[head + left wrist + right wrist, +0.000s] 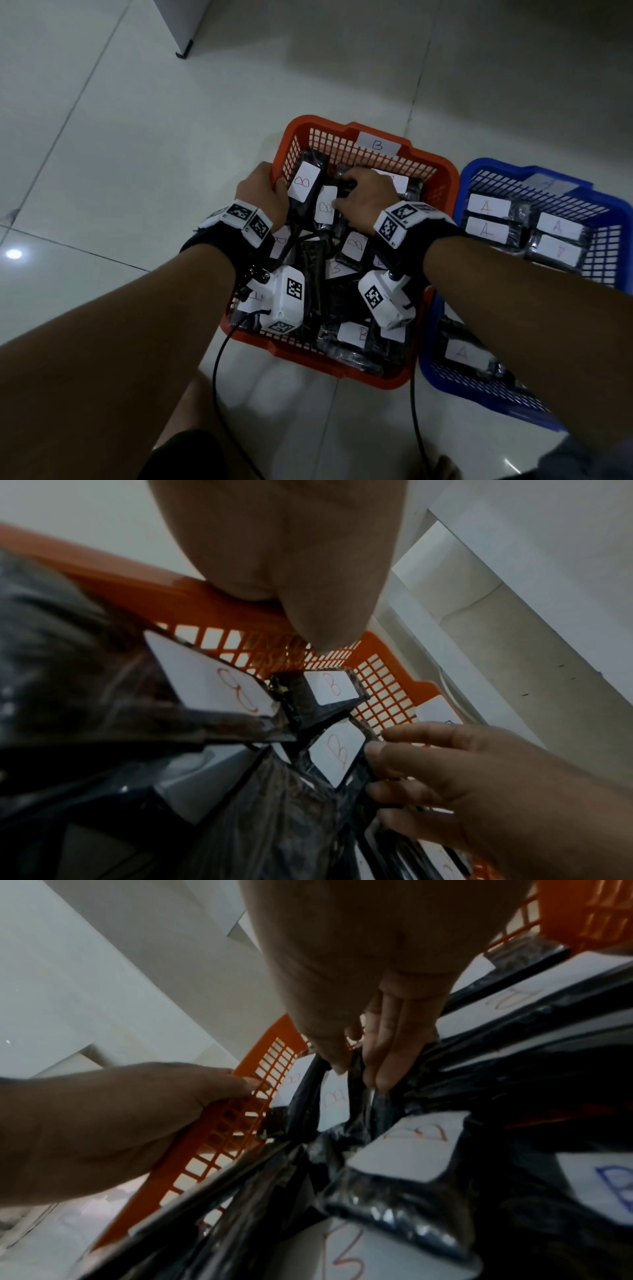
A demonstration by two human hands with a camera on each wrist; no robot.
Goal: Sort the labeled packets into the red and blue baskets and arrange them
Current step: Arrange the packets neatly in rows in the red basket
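1. The red basket (445, 192) stands on the tiled floor (120, 154), touching the blue basket (603, 202) on its right
2. Black packets labelled B fill the red basket; packets labelled A (488, 207) lie in rows in the blue one
3. The left hand (262, 192) grips the red basket's left rim, fingers outside the mesh, thumb inside
4. The right hand (364, 198) reaches among the B packets; its fingers (387, 1047) seem to pinch the dark edge of a packet (325, 209), though blur hides the contact
5. A tag marked B (377, 145) sits on the red basket's far rim
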